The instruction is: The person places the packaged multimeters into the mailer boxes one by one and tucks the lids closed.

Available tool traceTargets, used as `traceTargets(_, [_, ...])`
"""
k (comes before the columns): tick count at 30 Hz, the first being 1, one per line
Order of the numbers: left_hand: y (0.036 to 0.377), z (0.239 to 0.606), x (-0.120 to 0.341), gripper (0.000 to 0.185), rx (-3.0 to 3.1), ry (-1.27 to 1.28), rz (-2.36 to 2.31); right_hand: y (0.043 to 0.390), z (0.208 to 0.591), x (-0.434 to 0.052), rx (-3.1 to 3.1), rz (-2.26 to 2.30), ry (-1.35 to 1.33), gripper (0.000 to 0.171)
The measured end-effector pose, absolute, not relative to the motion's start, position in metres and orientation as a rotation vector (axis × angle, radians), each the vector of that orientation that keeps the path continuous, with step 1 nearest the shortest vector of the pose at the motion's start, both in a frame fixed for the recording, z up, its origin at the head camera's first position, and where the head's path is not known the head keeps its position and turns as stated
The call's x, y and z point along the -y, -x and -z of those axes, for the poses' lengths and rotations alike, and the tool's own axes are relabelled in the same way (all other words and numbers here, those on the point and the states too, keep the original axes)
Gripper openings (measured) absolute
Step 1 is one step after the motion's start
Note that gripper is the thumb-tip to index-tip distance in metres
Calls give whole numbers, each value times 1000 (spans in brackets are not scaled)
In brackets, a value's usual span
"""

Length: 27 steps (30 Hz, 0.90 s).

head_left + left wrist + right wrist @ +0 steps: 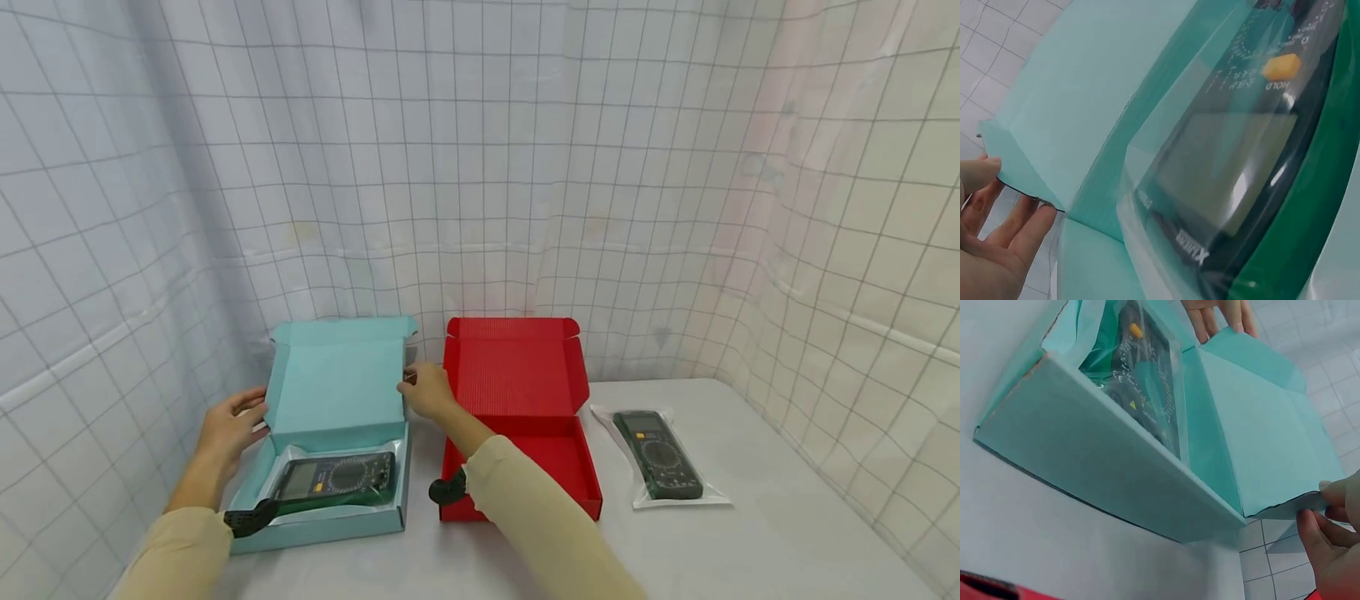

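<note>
A teal cardboard box [330, 522] stands at the left with its lid [341, 375] raised. Inside it lies a digital multimeter [337, 475] in a clear plastic bag, its yellow HOLD button [1282, 67] showing in the left wrist view. At the lid's left side, my left hand [225, 429] pinches the side flap [1013, 159], thumb on one face and fingers on the other. My right hand [429, 392] pinches the opposite side flap [1294, 506] between thumb and fingers.
To the right stands a red cardboard box [517, 375] with its lid up, partly hidden by my right forearm. Another bagged multimeter [660, 454] lies farther right on the white table [780, 500]. A white gridded curtain [495, 167] hangs behind and along both sides.
</note>
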<state>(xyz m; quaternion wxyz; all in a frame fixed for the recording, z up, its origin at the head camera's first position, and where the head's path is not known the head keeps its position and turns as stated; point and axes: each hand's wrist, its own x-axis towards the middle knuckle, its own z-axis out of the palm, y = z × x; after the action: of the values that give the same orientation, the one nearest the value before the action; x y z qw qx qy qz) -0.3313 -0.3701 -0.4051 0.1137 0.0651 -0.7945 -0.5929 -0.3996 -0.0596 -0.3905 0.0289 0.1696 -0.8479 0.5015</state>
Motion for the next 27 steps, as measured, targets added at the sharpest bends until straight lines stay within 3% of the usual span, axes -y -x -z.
traceTargets(20, [318, 408, 376, 47, 2386, -8, 1539, 398, 398, 52, 2607, -1788, -612, 32])
traceTargets(23, [316, 409, 377, 44, 2384, -10, 1510, 398, 399, 48, 2587, -1833, -663, 39])
traceTargets(27, [312, 412, 380, 42, 2394, -20, 1480, 396, 400, 44, 2588, -1857, -692, 61])
